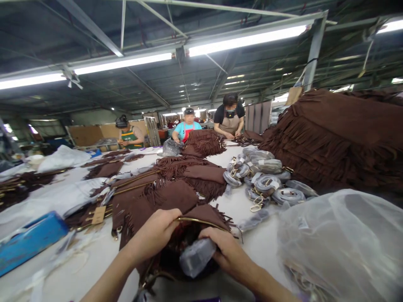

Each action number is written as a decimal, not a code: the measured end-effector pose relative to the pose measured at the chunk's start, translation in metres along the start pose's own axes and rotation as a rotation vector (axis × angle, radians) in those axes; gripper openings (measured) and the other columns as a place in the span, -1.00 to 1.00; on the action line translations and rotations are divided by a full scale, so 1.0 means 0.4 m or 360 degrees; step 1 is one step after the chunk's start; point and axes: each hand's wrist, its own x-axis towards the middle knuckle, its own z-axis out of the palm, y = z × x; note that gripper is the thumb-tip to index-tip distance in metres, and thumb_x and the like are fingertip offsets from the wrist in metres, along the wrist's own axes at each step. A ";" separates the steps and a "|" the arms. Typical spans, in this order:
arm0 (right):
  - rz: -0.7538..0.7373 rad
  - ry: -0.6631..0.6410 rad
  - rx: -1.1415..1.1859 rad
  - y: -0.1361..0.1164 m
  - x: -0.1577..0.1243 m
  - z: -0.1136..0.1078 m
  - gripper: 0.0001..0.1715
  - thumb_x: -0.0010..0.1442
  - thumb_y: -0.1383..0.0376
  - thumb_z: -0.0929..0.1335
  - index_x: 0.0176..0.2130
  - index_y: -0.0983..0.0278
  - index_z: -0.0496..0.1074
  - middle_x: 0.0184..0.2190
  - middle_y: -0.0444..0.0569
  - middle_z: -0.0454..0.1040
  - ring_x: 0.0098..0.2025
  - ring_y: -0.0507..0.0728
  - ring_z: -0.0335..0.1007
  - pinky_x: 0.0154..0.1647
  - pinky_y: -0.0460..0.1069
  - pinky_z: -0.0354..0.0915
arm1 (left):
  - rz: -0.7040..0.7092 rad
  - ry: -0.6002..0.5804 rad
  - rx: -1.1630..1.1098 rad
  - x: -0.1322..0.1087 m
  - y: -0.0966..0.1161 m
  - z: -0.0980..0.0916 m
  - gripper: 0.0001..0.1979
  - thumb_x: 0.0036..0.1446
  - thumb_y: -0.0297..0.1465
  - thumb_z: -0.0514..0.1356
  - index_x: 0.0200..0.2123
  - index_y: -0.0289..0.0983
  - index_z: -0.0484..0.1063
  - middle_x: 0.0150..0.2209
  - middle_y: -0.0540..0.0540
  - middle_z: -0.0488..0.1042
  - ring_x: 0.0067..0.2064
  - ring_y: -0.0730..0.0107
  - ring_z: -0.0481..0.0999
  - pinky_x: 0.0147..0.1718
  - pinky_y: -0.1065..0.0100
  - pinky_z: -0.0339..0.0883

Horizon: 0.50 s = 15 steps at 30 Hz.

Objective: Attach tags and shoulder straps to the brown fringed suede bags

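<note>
A brown fringed bag lies open before me, its gold zipper edge spread apart and its inside dark. My left hand pinches the bag's zippered rim at the far left of the mouth. In my right hand is a plastic-wrapped bundle, held inside the opening; the wrap hides what it contains. Beyond the mouth, more brown fringed bags overlap on the table. To their right sits a heap of plastic-wrapped coiled straps with gold clasps.
A tall stack of brown fringed pieces rises at the right. Near it stands a cloudy plastic bag. A blue container and a cardboard tag lie left on the white table. Three people work across the table.
</note>
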 end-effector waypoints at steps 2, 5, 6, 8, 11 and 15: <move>-0.0191 0.0208 -0.0267 0.011 0.006 0.032 -0.59 0.20 0.49 0.18 -0.03 0.23 0.40 0.01 0.09 0.49 0.05 0.18 0.40 0.07 0.03 0.31 | 0.0085 -0.0043 -0.0096 0.003 0.008 -0.006 -0.75 0.25 -0.44 -0.03 -0.48 -0.21 0.30 -0.47 0.06 0.41 -0.38 0.41 0.40 -0.39 0.45 0.12; -0.0312 0.0280 -0.0765 0.009 0.010 0.066 -0.57 0.29 0.47 0.16 0.03 0.20 0.40 0.21 0.14 0.32 0.24 0.23 0.22 0.23 0.10 0.18 | 0.0144 -0.0048 -0.0130 0.013 0.016 -0.013 -0.77 0.23 -0.46 -0.02 -0.46 -0.22 0.31 -0.45 0.07 0.41 -0.37 0.42 0.39 -0.37 0.46 0.14; -0.0310 0.0226 -0.0892 0.003 0.008 0.075 -0.59 0.30 0.44 0.18 0.07 0.20 0.39 0.23 0.15 0.29 0.26 0.26 0.19 0.25 0.13 0.17 | 0.0143 -0.0051 -0.0105 0.016 0.018 -0.014 -0.77 0.23 -0.46 -0.02 -0.46 -0.23 0.31 -0.45 0.07 0.41 -0.38 0.42 0.39 -0.37 0.46 0.14; -0.0256 0.0053 -0.1009 -0.013 -0.001 0.092 -0.51 0.27 0.29 0.29 0.18 0.24 0.31 0.23 0.20 0.27 0.25 0.35 0.18 0.25 0.20 0.17 | 0.0127 -0.0060 -0.0038 0.020 0.019 -0.015 -0.77 0.25 -0.45 -0.02 -0.46 -0.23 0.31 -0.46 0.06 0.42 -0.38 0.42 0.39 -0.38 0.46 0.14; -0.0064 -0.0180 -0.1038 -0.021 -0.015 0.115 -0.12 0.12 0.06 0.42 0.31 0.25 0.13 0.18 0.25 0.31 0.16 0.46 0.25 0.16 0.27 0.25 | 0.0122 -0.0081 -0.0007 0.017 0.016 -0.012 -0.76 0.26 -0.43 -0.01 -0.44 -0.24 0.34 -0.45 0.05 0.43 -0.37 0.42 0.41 -0.37 0.47 0.16; 0.0240 -0.0166 -0.1273 0.012 -0.005 0.141 -0.49 0.25 0.35 0.30 0.18 0.15 0.35 0.07 0.22 0.44 -0.09 0.36 0.47 -0.05 0.21 0.39 | 0.0122 -0.0160 -0.0099 -0.008 0.005 0.006 -0.79 0.24 -0.43 0.02 -0.33 -0.22 0.46 -0.36 0.02 0.51 -0.29 0.38 0.46 -0.30 0.46 0.21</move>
